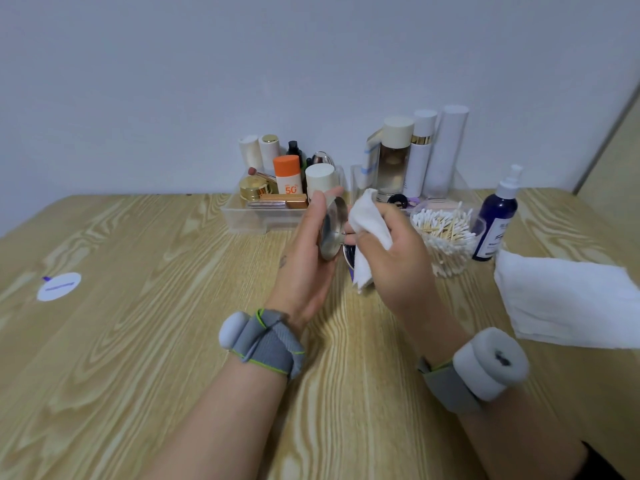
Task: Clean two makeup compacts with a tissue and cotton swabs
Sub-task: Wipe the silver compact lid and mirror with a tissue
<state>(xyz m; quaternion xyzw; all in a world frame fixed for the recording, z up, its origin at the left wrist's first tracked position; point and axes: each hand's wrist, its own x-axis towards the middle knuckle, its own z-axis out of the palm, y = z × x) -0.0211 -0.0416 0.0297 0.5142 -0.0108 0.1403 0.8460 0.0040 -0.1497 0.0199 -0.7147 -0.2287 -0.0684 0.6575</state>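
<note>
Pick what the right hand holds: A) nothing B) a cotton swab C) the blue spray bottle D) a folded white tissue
D: the right hand grips a folded white tissue next to the silver compact held in the left hand; the cotton swabs sit in their clear jar.

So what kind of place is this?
Probably a home vanity desk: clear trays of cosmetics against a plain wall, a jar of cotton swabs, and a spray bottle on a wood-grain tabletop.
</note>
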